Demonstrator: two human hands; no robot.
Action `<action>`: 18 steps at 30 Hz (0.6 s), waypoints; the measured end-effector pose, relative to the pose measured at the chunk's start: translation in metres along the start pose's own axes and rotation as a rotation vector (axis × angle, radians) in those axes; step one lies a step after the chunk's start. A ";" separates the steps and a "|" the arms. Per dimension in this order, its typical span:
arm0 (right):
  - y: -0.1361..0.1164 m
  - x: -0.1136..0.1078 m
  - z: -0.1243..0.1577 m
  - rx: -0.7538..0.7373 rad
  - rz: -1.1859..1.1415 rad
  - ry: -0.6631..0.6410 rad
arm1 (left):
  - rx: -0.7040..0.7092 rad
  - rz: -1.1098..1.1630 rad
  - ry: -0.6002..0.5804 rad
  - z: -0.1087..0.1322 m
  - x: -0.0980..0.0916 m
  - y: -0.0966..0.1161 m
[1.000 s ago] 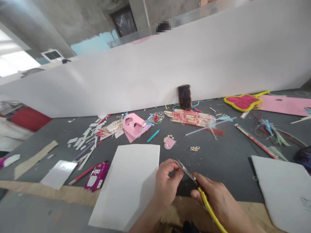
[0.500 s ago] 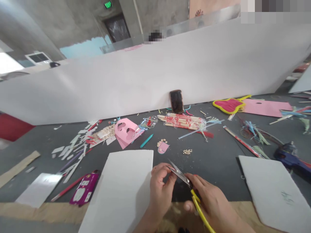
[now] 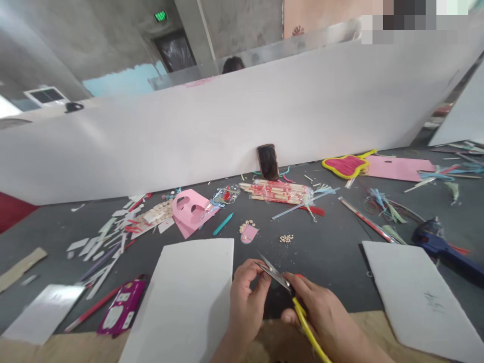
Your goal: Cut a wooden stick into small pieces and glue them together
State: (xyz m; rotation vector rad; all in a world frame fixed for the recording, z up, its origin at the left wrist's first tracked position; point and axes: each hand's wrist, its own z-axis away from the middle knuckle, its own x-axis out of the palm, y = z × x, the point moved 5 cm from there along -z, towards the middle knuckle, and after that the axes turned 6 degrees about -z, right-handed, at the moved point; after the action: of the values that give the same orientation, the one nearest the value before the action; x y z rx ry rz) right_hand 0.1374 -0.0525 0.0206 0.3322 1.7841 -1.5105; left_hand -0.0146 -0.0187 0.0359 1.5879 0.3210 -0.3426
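Observation:
My right hand (image 3: 321, 305) is wrapped round the yellow handles of a pair of scissors (image 3: 278, 277). Their metal blades stand slightly apart and point to the upper left. At the blades, my left hand (image 3: 246, 295) has its thumb and forefinger pinched together; whatever is between them is too small to make out. Just beyond the hands lies a pink heart-shaped piece (image 3: 250, 234) with small pale discs along its upper edge. To its right is a little heap of pale pellets (image 3: 286, 238).
A white foam board (image 3: 189, 297) lies left of my hands, another board (image 3: 419, 287) right. Farther back are a teal pen (image 3: 223, 224), a pink cutout sheet (image 3: 192, 209), wrapped sticks (image 3: 278, 191) and a leaning phone (image 3: 268, 162). A blue glue gun (image 3: 446, 249) rests far right.
The whole scene has shifted slightly left in view as the camera turned. Both hands and the scissors keep nearly the same pose.

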 end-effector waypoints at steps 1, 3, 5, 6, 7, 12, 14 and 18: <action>0.001 0.000 0.000 -0.001 0.004 0.005 | 0.003 0.001 0.001 0.000 0.000 0.000; 0.002 -0.001 -0.001 -0.002 0.012 0.011 | 0.009 0.004 -0.001 0.001 0.001 -0.002; 0.002 -0.003 -0.001 -0.004 0.023 0.018 | 0.012 0.004 -0.001 0.001 0.001 -0.005; 0.002 -0.004 -0.001 -0.007 0.030 0.029 | 0.010 0.004 0.002 0.001 0.001 -0.007; 0.001 -0.005 -0.001 -0.008 0.036 0.045 | 0.010 0.003 0.007 0.001 0.001 -0.008; 0.000 -0.013 0.000 0.089 -0.025 0.110 | 0.043 -0.015 0.045 0.000 0.000 -0.011; 0.000 -0.016 0.000 0.120 -0.032 0.122 | 0.064 -0.018 0.055 -0.001 0.000 -0.010; 0.000 -0.019 -0.002 0.149 0.065 0.077 | 0.091 -0.028 0.071 -0.002 0.001 -0.003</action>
State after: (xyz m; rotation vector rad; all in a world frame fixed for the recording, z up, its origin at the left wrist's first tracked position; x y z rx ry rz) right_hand 0.1495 -0.0456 0.0339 0.5240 1.7066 -1.6064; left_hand -0.0152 -0.0164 0.0332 1.6893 0.3867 -0.3268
